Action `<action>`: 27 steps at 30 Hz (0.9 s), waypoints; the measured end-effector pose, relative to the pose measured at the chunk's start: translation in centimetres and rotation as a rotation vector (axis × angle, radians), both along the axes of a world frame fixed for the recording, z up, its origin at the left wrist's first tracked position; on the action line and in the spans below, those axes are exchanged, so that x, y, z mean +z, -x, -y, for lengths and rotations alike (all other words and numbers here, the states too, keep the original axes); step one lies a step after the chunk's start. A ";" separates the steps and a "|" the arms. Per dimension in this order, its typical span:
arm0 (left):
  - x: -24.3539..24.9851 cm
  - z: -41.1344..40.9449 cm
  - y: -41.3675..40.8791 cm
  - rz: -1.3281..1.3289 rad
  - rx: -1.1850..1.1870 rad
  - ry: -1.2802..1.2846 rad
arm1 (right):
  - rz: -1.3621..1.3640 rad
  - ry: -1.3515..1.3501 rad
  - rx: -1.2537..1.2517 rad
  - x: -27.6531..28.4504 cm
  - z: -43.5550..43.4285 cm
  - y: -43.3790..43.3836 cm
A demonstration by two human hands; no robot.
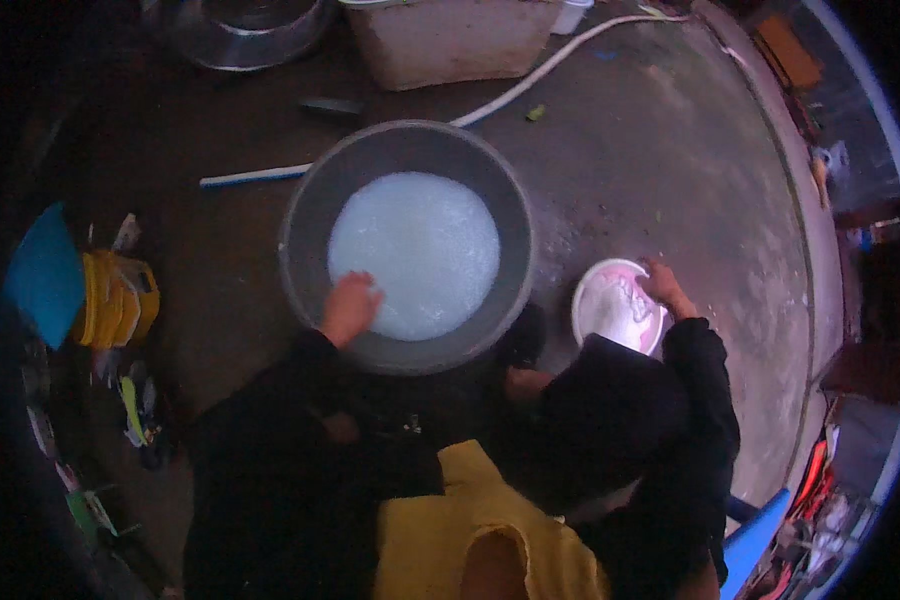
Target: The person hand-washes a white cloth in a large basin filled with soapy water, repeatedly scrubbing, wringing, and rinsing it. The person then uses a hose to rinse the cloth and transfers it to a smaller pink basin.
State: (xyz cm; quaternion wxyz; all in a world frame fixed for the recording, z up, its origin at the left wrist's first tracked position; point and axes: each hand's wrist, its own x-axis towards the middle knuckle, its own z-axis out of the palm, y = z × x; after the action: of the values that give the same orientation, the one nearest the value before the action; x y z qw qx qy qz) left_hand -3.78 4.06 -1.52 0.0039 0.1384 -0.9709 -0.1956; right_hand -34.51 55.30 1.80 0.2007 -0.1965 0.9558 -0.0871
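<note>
A large round grey tub (521,259) stands on the floor before me, with whitish, foamy-looking liquid (424,244) in its bottom. My left hand (351,306) is over the near left part of the liquid; its fingers are slightly bent and nothing shows in them. Right of the tub is a small white bowl or basin (598,311) with pinkish and white contents. My right hand (664,285) is at this bowl's upper right rim, fingers curled over the edge. Whether the fingers grip the rim or something inside cannot be made out.
A pale hose (562,56) runs across the concrete floor (682,150) up to the tub; a white and blue length (255,175) sticks out left. A dirty rectangular container (454,41) and a metal basin (244,56) stand beyond. At left lie a yellow container (116,300) and a blue object (45,277).
</note>
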 end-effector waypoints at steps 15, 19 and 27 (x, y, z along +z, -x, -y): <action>-4.0 -13.9 -4.6 -0.166 -0.440 0.048 | 0.250 0.466 -0.445 -16.7 14.3 -4.5; -0.1 -12.7 -7.4 -0.179 -0.218 0.079 | 0.561 0.520 -0.612 -1.2 25.1 -9.2; 12.8 0.5 -4.2 -0.430 0.622 -0.164 | 0.841 0.993 -0.012 19.0 46.5 -11.6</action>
State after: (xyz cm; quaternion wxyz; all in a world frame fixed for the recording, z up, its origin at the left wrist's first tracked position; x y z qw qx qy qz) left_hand 0.47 3.58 11.27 0.2555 0.3817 -0.8408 -0.2864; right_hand -22.92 8.85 20.77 0.4426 -0.2097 0.6428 -0.5890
